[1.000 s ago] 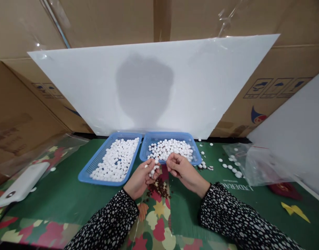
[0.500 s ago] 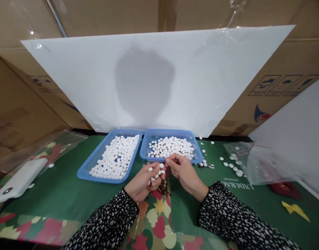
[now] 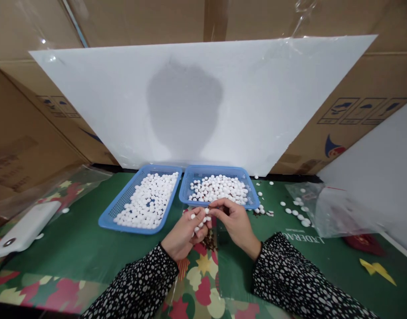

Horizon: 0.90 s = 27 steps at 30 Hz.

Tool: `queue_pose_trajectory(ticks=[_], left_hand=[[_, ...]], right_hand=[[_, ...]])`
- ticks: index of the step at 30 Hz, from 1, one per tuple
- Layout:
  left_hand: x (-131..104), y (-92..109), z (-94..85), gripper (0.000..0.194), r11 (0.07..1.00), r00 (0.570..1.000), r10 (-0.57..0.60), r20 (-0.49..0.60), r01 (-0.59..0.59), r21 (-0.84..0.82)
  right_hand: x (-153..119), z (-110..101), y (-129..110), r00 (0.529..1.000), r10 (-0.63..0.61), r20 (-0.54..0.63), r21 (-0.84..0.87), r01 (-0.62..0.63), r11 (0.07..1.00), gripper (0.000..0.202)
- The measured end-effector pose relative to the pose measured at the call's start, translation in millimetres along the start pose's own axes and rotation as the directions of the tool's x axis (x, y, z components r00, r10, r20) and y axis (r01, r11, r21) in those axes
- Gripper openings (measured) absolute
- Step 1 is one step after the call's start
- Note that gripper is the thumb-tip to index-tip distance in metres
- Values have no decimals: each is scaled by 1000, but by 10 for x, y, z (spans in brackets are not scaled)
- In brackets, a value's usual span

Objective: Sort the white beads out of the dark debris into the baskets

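In front of the baskets, my left hand [image 3: 183, 235] is closed around several small white round pieces [image 3: 197, 229]. My right hand [image 3: 232, 221] meets it from the right, thumb and forefinger pinched at a white piece by the left fingertips; whether anything else is between them is too small to tell. Just beyond the hands is a blue perforated basket [image 3: 254, 195] with many white round pieces [image 3: 220, 187] and brown bits among them. To its left, a second blue basket [image 3: 107, 212] holds more white round pieces [image 3: 149, 199]. Brown crumbs [image 3: 208, 243] lie beneath my hands.
Loose white pieces [image 3: 295, 212] lie on the green covering [image 3: 243, 274] beside a clear plastic bag [image 3: 336, 210]. Yellow scraps [image 3: 378, 269] are at the right. A white device [image 3: 27, 230] rests at the left. Behind stands a white board [image 3: 256, 102] against cardboard boxes [image 3: 343, 115].
My right fingertips have moved slightly left, right up to the white pieces in my left hand. The left hand keeps its hold, and the baskets stay where they were.
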<state>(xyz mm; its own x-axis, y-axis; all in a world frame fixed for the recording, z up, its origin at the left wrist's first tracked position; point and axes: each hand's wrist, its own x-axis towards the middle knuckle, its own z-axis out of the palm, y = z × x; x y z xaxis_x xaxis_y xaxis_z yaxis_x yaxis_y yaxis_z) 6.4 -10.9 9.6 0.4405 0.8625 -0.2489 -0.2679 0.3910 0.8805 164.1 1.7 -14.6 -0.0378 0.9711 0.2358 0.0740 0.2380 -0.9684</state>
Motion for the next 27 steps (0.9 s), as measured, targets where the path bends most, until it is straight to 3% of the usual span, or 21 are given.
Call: queue_pose_trajectory(ticks=[7, 13, 20, 27], left_hand=[[8, -26, -4, 38, 1000, 999, 16, -31, -15, 27], [14, -43, 11, 38, 1000, 997, 30, -65, -30, 3], [41, 2, -30, 34, 998, 999, 44, -27, -43, 52], [79, 2, -111, 18, 994, 999, 3, -45, -8, -106]], right_hand=[[-24, -13, -2, 983, -183, 15, -175, 182, 968, 11], [-44, 32, 7, 957, -286, 58, -150, 291, 945, 9], [22, 22, -15, 985, -174, 23, -262, 174, 949, 15], [562, -198, -43, 997, -57, -54, -195, 45, 980, 23]])
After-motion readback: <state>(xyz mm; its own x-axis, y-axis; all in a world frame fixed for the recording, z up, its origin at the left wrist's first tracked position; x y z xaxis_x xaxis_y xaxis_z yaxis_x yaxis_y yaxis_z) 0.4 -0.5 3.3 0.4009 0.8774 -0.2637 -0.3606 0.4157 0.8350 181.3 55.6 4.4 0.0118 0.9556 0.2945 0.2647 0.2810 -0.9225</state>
